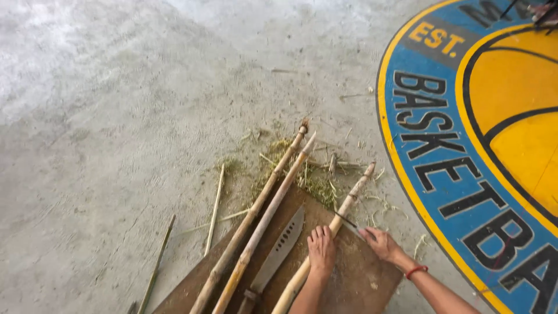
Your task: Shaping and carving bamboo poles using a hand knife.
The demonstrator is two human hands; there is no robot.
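Here, a pale bamboo stick (330, 228) is seen lying diagonally across a brown board (360, 285) that rests on a grey concrete floor (104, 145). The stick is pressed down by the left hand (321, 251), whose fingers are laid flat and close together over it, curled slightly onto the shaft rather than wrapped fully around it. A small dark-bladed knife (347, 221) is held in the right hand (381, 243), the fingers being closed about its handle, and its blade is set against the stick just above the left hand. A red band (416, 270) is worn on the right wrist. Two further bamboo sticks (264, 218) are laid side by side to the left on the same board, their upper ends reaching out over the floor. Between these and the held stick, a large machete (278, 251) is laid flat on the board, untouched by either hand. Green shavings and fibres (314, 177) are scattered on the floor around the upper ends of the sticks. Thin split strips (214, 210) are found lying on the concrete further left, well apart from the hands. A large painted floor emblem (482, 134) in blue, yellow and black is noted to the right.
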